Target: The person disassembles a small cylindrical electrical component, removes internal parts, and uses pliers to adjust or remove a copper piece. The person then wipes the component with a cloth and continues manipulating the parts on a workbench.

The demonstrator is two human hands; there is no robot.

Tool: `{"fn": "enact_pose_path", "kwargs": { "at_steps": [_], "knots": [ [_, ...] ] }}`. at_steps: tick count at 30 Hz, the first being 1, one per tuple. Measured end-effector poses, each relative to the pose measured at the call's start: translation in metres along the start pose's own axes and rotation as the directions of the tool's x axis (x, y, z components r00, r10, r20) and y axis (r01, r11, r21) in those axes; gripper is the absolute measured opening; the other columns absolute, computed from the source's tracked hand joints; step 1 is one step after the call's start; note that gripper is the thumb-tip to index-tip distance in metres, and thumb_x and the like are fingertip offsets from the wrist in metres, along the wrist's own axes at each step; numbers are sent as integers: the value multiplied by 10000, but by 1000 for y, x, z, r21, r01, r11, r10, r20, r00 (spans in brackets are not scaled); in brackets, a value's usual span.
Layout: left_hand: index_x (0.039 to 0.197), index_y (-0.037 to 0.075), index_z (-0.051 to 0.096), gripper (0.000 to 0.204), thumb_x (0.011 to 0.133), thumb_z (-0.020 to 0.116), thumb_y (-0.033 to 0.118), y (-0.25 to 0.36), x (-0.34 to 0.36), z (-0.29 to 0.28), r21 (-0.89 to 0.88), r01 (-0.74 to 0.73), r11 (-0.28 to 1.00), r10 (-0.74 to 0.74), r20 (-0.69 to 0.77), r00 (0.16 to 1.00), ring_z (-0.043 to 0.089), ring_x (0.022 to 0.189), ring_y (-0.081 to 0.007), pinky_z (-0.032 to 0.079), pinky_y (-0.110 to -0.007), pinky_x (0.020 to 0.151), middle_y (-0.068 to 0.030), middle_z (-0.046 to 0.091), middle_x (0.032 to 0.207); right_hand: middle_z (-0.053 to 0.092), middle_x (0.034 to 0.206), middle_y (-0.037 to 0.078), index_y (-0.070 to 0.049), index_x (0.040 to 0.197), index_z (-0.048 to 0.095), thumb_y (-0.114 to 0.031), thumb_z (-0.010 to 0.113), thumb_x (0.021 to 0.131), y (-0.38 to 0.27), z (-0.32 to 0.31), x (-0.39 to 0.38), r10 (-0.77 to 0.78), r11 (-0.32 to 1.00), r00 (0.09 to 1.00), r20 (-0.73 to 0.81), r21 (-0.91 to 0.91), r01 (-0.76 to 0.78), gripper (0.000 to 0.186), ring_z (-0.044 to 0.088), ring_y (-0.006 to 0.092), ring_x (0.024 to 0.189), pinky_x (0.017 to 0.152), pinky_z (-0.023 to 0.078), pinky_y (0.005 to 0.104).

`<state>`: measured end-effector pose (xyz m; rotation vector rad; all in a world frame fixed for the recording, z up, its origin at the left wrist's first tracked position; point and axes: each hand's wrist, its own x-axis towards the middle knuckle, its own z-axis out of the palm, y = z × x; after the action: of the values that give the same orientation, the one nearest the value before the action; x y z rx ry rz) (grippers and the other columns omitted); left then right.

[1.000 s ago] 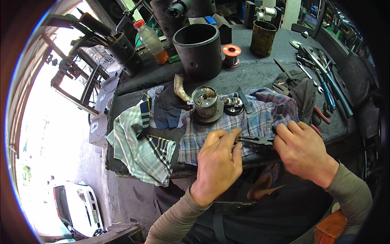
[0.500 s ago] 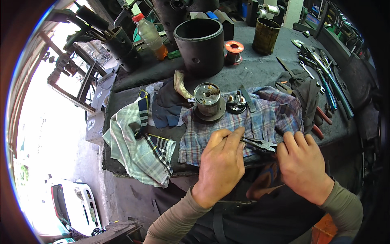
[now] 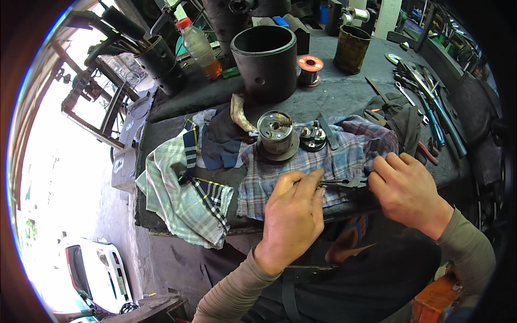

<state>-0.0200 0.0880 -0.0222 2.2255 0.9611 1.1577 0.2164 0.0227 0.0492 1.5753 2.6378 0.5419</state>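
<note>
My right hand is closed around the handles of a pair of long-nose pliers, whose jaws point left. My left hand is closed at the tip of the pliers, its thumb and fingers pinching something small that they hide. Beyond my hands, on a blue plaid cloth, stands a round metal housing with a flanged base and copper-coloured wire at its top. Beside it is a black terminal cap with two copper-coloured studs. A flat dark metal strip lies right of the cap.
Behind stand a large black cylinder, a solder spool, a rusty can and a bottle. Wrenches and other tools lie at the right, near red-handled pliers. A checked cloth hangs over the bench's left front edge.
My right hand has moved slightly up and right with the pliers, which now lie more level. My left hand has stayed nearly in place.
</note>
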Motion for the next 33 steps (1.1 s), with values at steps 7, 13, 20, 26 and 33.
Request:
{"fn": "enact_pose_path", "kwargs": {
  "at_steps": [7, 13, 20, 26, 33],
  "knots": [
    [1205, 38, 784, 330, 879, 824, 13, -5, -2, 0, -37, 19, 999, -19, -14, 1000, 729, 1016, -280, 586, -388, 894, -98, 801, 1029, 592, 905, 59, -72, 834, 649, -147, 836, 777, -13, 13, -17, 211, 954, 978, -4, 219, -205, 210, 645, 265, 850, 726, 532, 407],
    [1161, 50, 804, 285, 879, 838, 28, -6, -3, 1, -65, 28, 997, -31, -55, 998, 732, 965, -284, 589, -388, 860, -103, 800, 1018, 579, 888, 85, -59, 850, 632, -149, 845, 823, -8, -7, -5, 288, 924, 955, -77, 286, -256, 232, 643, 309, 814, 658, 522, 439],
    [1075, 44, 824, 179, 896, 825, 30, -8, 0, 1, -101, -42, 994, 28, -130, 991, 731, 930, -296, 583, -396, 837, -105, 792, 987, 629, 913, 108, -43, 886, 673, -181, 771, 947, 11, -37, 64, 216, 942, 972, -86, 280, -185, 180, 689, 337, 887, 716, 553, 461],
    [1102, 52, 817, 184, 919, 804, 51, -8, 0, 3, -149, -9, 989, -9, -116, 993, 716, 925, -312, 576, -418, 811, -108, 782, 967, 659, 931, 103, -43, 913, 727, -208, 725, 979, 6, -45, 86, 194, 968, 980, 36, 156, -197, 178, 703, 324, 926, 765, 572, 468],
    [1116, 42, 805, 172, 949, 793, 82, -11, -1, 1, -161, -6, 987, -14, -129, 992, 712, 917, -328, 573, -422, 805, -121, 779, 971, 651, 980, 88, -48, 935, 751, -185, 714, 965, -9, -54, 83, 173, 981, 985, 26, -99, -169, 145, 681, 287, 960, 833, 548, 431]
  ]
}}
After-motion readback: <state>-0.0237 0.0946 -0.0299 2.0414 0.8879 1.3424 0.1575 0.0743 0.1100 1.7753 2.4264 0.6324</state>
